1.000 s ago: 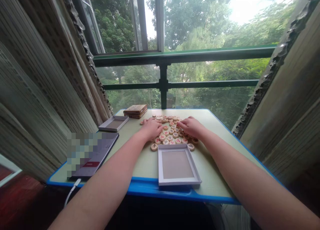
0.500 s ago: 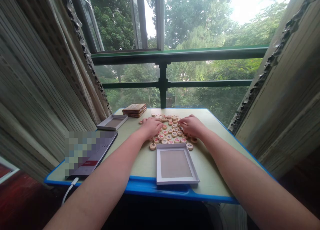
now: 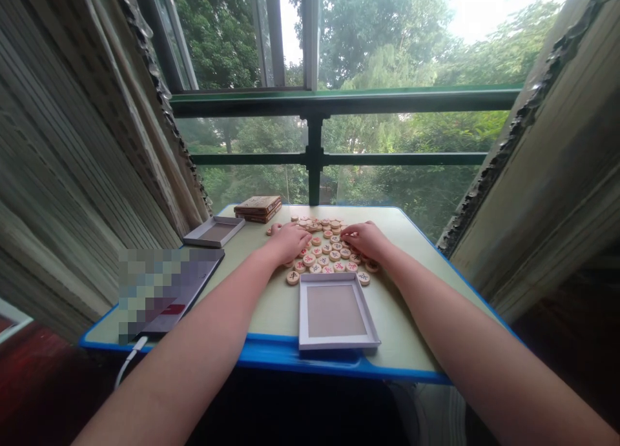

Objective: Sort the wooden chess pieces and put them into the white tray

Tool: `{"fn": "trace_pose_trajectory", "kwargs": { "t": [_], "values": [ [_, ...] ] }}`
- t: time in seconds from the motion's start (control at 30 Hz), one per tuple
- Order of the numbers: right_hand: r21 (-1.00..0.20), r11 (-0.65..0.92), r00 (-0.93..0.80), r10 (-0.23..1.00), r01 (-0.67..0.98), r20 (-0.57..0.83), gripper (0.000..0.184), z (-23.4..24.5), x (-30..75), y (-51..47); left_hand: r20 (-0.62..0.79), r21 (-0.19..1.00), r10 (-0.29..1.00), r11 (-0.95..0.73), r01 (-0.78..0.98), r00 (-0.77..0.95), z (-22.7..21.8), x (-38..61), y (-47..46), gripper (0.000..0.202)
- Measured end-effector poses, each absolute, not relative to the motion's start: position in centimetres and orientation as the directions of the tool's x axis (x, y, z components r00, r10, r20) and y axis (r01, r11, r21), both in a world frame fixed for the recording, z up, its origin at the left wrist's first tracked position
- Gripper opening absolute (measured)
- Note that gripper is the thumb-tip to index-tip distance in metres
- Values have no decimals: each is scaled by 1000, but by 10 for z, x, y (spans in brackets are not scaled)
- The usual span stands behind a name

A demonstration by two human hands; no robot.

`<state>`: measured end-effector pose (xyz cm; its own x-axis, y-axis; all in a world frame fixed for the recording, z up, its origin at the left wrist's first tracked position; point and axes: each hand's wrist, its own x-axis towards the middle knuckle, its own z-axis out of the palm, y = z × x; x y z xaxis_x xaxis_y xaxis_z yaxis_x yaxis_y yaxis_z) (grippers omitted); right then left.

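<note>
Round wooden xiangqi pieces with red and black characters lie in a loose cluster on the table, a few of them stacked at the far side. At the cluster's left edge rests my left hand, open, its fingers stretched over the pieces and its thumb out to the left. My right hand is on the opposite edge, fingers slightly bent and apart, fingertips touching pieces. Both palms hide some pieces. Closer to me, a shallow white box tray lies against the near pieces.
Another shallow box half lies at the left, with a stack of brown boxes behind it. A dark tablet-like device with a white cable is at the left edge. A green railing stands beyond the table.
The whole view has shifted slightly, so everything sits a little higher and further left. Both hands stay at the pieces in nearly the same pose.
</note>
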<state>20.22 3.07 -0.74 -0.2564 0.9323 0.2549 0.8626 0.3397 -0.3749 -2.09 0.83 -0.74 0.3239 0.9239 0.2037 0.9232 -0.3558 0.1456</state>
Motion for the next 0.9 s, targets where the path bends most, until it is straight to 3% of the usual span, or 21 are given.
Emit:
{"fn": "trace_pose_trajectory", "kwargs": {
  "t": [0.13, 0.23, 0.37, 0.57, 0.73, 0.8, 0.9],
  "values": [
    [-625, 255, -144, 964, 737, 223, 30, -9, 198, 31, 206, 136, 925, -351, 926, 320, -5, -20, 8, 38],
    [-677, 263, -132, 962, 687, 239, 28, -9, 196, 30, 223, 124, 920, -354, 927, 322, -4, -20, 7, 37],
    [-673, 273, -144, 960, 687, 242, 17, -8, 196, 29, 220, 108, 922, -349, 931, 320, -5, -21, 9, 33],
    [-633, 236, -186, 972, 737, 145, 34, -5, 200, 25, 223, 126, 936, -305, 944, 273, -6, -22, 9, 32],
    [-430, 228, -98, 948, 874, 303, 30, 2, 212, 30, 232, 161, 946, -268, 950, 227, -5, -21, 9, 27],
    [-413, 132, -45, 976, 901, 213, 25, 4, 217, 31, 231, 180, 953, -240, 954, 196, -3, -21, 10, 25],
    [-488, 22, -5, 999, 872, 36, 23, 4, 221, 30, 223, 203, 965, -186, 961, 140, -2, -21, 12, 24]
  ]
}}
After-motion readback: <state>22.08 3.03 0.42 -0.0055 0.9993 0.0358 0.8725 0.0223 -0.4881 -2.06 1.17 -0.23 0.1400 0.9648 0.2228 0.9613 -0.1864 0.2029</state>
